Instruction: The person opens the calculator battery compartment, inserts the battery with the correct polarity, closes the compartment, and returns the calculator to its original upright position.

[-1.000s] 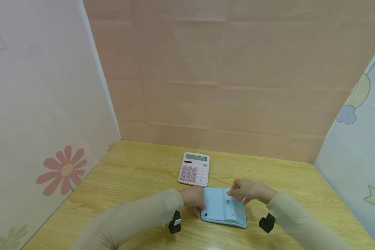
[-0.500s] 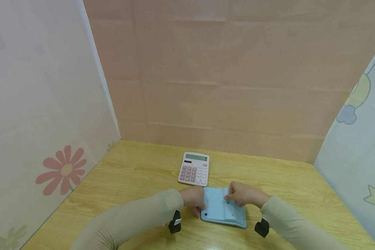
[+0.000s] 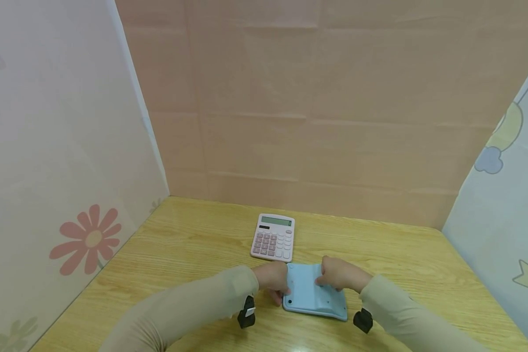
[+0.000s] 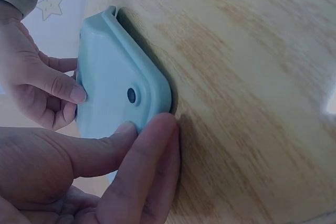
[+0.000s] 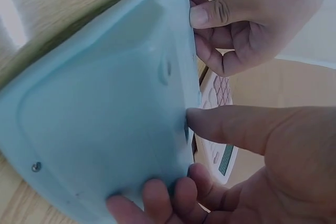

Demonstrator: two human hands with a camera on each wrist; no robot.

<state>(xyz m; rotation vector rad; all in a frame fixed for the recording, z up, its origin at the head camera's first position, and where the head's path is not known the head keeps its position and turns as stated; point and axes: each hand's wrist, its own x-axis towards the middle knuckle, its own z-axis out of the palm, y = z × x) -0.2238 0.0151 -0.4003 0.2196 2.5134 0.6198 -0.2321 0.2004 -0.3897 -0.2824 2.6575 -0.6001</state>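
Note:
A light blue calculator [image 3: 302,299] lies face down on the table, its smooth back with a raised hump turned up. At its left edge my left hand [image 3: 272,278] pinches the casing, thumb on the back near a black round foot [image 4: 132,95], fingers along the rim. My right hand [image 3: 342,275] bends over the hump from the right. Its thumb [image 5: 226,127] presses on the middle of the back, and its curled fingertips touch the casing lower down in the right wrist view. What lies under that thumb is hidden.
Just beyond the blue calculator lies a pink calculator [image 3: 273,238], face up, its display reading 0. The wooden table [image 3: 211,234] meets a plain tan backdrop [image 3: 317,122] behind and patterned white panels at both sides.
My right hand has moved slightly left and settled lower over the back of the blue calculator, its fingers coming closer together. The left hand and both calculators have stayed put.

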